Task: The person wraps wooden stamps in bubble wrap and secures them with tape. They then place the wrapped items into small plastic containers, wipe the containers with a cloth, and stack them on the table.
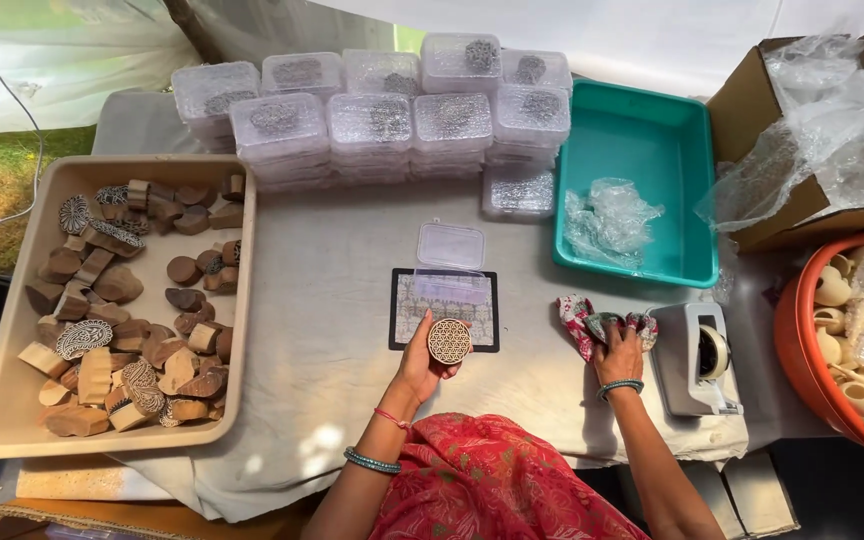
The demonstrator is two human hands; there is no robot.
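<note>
The left hand (pixel 422 362) grips a round wooden printing block (pixel 449 341), fingers curled around its rim, so that the carved face, a dense lattice of small petals and circles, points up at the camera. The block sits just above the near edge of a flat black-framed pad (pixel 410 318) lying on the worktop (pixel 332 270), which is draped in a pale, slightly creased cloth. A small clear plastic box with its hinged lid open (pixel 450 262) rests on the pad's far side.

The right hand (pixel 618 350) presses down on a crumpled red, white and green patterned rag (pixel 578 318), fingers closed over the bunched fabric. Just beside it stands a grey plastic tape dispenser (pixel 690 360).

Farther out on the left, a beige rectangular plastic tray (pixel 2 400) holds a heap of rough brown wooden blocks (pixel 132 300), some with carved pale faces. Along the back stand stacks of clear lidded plastic boxes (pixel 372 120) with dark patterned pieces inside. To the right sits a teal plastic tub (pixel 652 140) containing crinkled clear film (pixel 607 220), then a brown cardboard box (pixel 752 110) stuffed with plastic wrap, and an orange basin (pixel 797 350) of cream-coloured rounded pieces.
</note>
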